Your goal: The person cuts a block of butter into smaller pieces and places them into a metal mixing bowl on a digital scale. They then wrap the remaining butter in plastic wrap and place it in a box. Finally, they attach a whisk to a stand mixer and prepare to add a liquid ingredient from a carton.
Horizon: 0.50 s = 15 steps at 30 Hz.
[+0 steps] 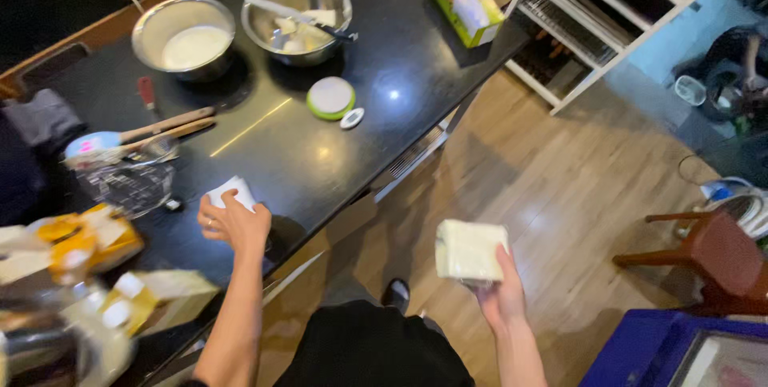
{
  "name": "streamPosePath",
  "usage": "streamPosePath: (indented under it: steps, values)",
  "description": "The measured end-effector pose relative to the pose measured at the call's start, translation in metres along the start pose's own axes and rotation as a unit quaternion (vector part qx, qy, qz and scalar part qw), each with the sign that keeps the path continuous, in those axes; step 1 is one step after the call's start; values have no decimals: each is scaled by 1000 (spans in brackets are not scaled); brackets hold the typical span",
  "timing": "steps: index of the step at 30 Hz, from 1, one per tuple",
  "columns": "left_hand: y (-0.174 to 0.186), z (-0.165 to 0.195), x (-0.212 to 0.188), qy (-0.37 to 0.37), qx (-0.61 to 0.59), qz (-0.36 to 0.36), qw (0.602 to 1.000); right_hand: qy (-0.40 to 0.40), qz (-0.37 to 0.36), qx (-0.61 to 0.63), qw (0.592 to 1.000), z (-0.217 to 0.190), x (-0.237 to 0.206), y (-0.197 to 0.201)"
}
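Pale yellow block (470, 249), wrapped and squarish, sits grasped in the right hand (502, 295); left hand (234, 223) fingers clutch white paper (232, 192) on the glossy black counter (384, 75), above wood floor (560, 187).

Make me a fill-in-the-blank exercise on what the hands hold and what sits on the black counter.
1. The right hand holds a pale yellow block out over the wooden ____.
2. The left hand grips a small white cup at the edge of the ____ counter.
3. At the counter's far end stand ____ metal bowls, one holding white liquid.
4. A knife lies across the other ____.

Missing words: floor; black; two; bowl
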<state>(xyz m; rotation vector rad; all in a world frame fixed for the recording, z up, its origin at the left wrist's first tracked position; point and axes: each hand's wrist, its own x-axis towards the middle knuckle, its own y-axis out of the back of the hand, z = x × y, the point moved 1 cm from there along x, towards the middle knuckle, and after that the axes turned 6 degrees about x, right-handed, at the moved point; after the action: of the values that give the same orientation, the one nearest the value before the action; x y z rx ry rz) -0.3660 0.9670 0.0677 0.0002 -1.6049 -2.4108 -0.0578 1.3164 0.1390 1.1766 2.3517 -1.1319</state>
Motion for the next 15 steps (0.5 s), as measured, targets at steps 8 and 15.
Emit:
streamPosePath:
  steps: [8, 15]
  values:
    - [44, 301, -45, -412, -237, -247, 845, 16, -140, -175, 974, -122, 211, -113]
    - [-15, 444, 33, -445, -67, -266, 852, 120, -239, -381, 885, -151, 305, -192]
